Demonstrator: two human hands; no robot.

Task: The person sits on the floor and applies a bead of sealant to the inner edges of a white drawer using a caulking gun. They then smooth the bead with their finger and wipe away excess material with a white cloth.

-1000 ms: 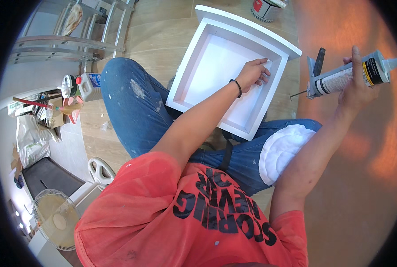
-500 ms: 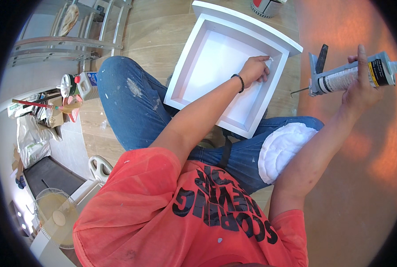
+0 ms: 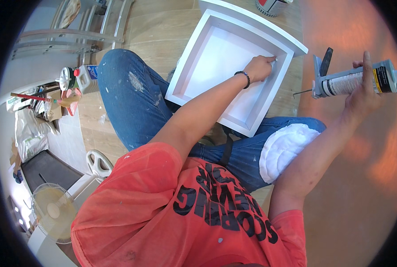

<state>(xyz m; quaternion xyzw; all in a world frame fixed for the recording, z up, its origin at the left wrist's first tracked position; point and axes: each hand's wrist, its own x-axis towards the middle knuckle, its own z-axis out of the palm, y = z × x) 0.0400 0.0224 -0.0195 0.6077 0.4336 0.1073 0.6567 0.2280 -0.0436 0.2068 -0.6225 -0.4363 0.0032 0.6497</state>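
While knees (image 3: pixel 114 73) flank the drawer (image 3: pixel 216 58), I work inside

My left hand (image 3: pixel 258 70), index extended, reaches its inner corner, any grasp unclear; my right hand (image 3: pixel 362 94) grips the caulk gun (image 3: pixel 336 84). I judge this smoothing; next calls for light pressure.

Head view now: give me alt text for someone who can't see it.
A person's left hand is inside a white, open-topped rectangular drawer, one finger at its far-right corner, while the right hand holds a grey, tube-shaped caulking gun.
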